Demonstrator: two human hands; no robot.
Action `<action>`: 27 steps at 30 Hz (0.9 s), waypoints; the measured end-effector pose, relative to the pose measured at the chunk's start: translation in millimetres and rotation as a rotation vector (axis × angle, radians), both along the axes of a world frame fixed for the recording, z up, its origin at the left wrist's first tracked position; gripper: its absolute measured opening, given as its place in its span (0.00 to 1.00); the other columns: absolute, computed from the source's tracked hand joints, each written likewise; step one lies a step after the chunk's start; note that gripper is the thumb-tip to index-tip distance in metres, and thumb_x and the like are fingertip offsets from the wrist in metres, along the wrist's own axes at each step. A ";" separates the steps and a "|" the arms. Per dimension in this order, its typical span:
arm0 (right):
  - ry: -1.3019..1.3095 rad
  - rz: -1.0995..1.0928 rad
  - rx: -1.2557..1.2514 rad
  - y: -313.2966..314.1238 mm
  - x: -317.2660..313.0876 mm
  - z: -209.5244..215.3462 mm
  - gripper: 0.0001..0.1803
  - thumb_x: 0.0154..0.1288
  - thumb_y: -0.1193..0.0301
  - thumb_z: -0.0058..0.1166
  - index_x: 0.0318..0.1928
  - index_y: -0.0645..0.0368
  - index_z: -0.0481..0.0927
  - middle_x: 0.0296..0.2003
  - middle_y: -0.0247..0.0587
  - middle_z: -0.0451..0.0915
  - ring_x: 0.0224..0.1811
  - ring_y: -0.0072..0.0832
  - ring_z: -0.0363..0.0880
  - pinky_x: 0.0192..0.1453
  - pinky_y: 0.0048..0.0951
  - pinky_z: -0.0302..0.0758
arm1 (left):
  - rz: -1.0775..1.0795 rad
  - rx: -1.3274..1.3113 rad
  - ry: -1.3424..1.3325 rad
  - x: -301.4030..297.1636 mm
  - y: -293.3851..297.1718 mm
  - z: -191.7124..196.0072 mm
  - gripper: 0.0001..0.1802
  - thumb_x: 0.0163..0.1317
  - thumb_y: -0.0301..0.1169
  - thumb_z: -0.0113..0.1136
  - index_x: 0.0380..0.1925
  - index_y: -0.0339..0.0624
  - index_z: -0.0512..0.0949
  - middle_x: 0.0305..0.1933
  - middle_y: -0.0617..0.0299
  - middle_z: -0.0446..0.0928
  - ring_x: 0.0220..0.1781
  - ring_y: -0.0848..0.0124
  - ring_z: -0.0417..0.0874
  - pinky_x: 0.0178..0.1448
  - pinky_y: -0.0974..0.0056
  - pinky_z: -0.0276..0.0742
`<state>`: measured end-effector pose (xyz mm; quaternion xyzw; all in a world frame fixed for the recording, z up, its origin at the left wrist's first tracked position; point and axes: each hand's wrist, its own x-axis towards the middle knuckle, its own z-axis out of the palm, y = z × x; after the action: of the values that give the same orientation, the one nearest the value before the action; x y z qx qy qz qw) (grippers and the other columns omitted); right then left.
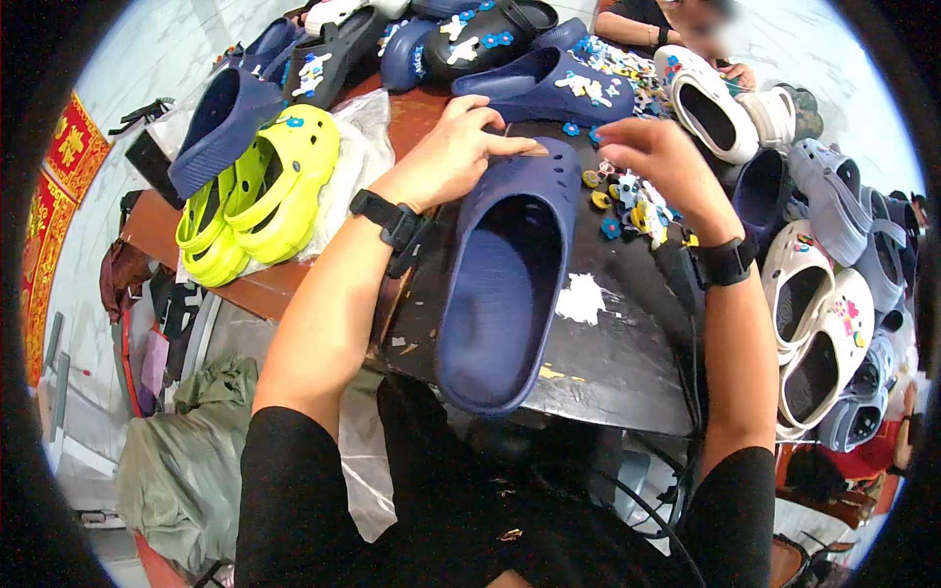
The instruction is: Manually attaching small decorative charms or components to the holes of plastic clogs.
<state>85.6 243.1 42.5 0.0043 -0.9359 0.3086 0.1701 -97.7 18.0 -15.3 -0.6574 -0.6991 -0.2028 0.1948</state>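
Fingertips of the left hand (453,149) press flat on the toe of a navy-blue foam clog (510,269), loosely spread and clasping nothing, a black wristband (392,223) behind them. The right hand (659,162) hovers just beside the toe, fingers curled over a heap of small coloured shoe charms (632,206) (whether they pinch one I cannot tell). The clog lies lengthwise on a black worktop (608,363). Left of it sit lime-yellow clogs (265,191); white clogs (818,338) crowd the right edge.
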 end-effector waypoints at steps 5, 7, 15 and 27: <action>0.114 -0.430 0.279 45.7 20.2 0.4 0.12 0.55 0.72 0.64 0.41 0.61 0.85 0.33 0.52 0.85 0.38 0.41 0.86 0.44 0.35 0.80 | -0.034 0.072 -0.081 1.1 5.1 -1.3 0.28 0.55 0.18 0.54 0.55 0.53 0.81 0.48 0.56 0.75 0.57 0.56 0.73 0.66 0.57 0.67; 0.044 -0.495 0.382 56.6 20.1 -6.5 0.08 0.54 0.73 0.63 0.37 0.59 0.85 0.33 0.50 0.85 0.39 0.45 0.85 0.44 0.40 0.80 | -0.027 0.044 -0.133 1.5 4.8 -1.8 0.27 0.56 0.18 0.54 0.55 0.52 0.81 0.47 0.56 0.75 0.56 0.57 0.74 0.65 0.57 0.68; -0.221 -0.506 0.534 52.6 20.7 -24.0 0.07 0.51 0.74 0.65 0.34 0.54 0.85 0.34 0.49 0.85 0.41 0.47 0.84 0.45 0.44 0.79 | -0.066 0.140 -0.164 3.0 3.3 -2.1 0.27 0.56 0.17 0.53 0.56 0.51 0.81 0.47 0.55 0.76 0.55 0.57 0.74 0.65 0.58 0.68; -0.126 -0.469 0.465 47.5 12.2 -18.6 0.07 0.54 0.70 0.64 0.35 0.56 0.85 0.32 0.48 0.85 0.37 0.43 0.85 0.44 0.40 0.79 | -0.044 -0.023 -0.233 -0.5 8.2 -5.5 0.35 0.50 0.11 0.46 0.52 0.58 0.83 0.53 0.59 0.77 0.68 0.49 0.64 0.76 0.53 0.55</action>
<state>97.8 290.5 23.9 -0.1914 -0.9654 0.0388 0.1727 -98.1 26.1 -20.8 -0.6466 -0.7048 -0.2741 0.1001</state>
